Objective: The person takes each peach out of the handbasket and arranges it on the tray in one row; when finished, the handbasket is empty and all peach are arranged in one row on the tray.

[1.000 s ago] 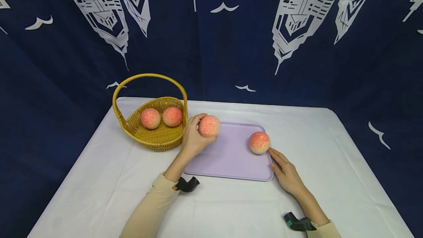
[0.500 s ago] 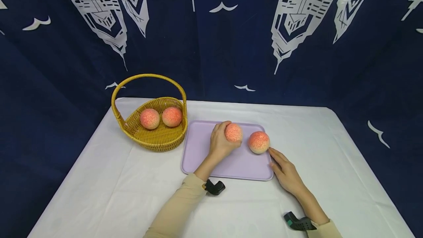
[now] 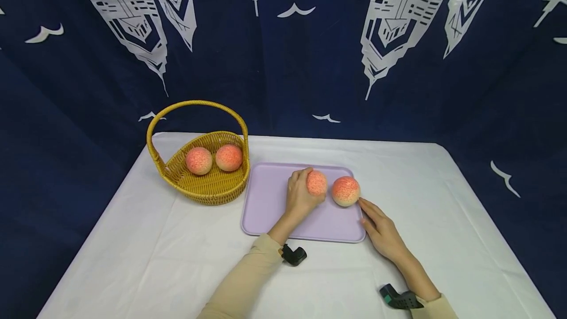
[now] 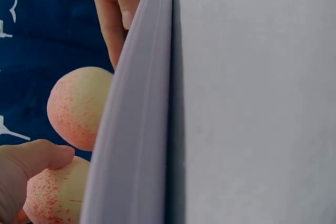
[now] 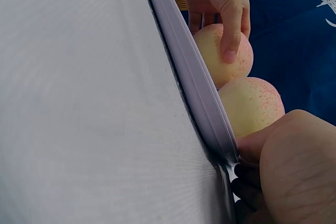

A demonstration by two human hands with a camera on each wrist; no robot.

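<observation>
My left hand (image 3: pixel 303 196) grips a peach (image 3: pixel 316 183) low over the lilac tray (image 3: pixel 270 201), its thumb across the fruit in the left wrist view. Right beside that peach, a second peach (image 3: pixel 346 191) sits on the tray's right part; the two overlap in the right wrist view (image 5: pixel 252 106). My right hand (image 3: pixel 384 230) lies along the tray's right edge with its fingers extended, the fingertips close by the second peach. In the right wrist view its thumb (image 5: pixel 254 144) is at the tray's corner, and the other fingers are in shadow.
A yellow wicker basket (image 3: pixel 212 196) with a tall hoop handle stands left of the tray. Two peaches, one on the left (image 3: pixel 199 161) and one on the right (image 3: pixel 229 157), lie in it. A white cloth (image 3: pixel 177 250) covers the table, and a dark blue printed curtain (image 3: pixel 301 73) hangs behind.
My left hand has carried its peach rightward from the tray's left side by the basket to beside the other peach, and slightly lower. The right hand stays where it was.
</observation>
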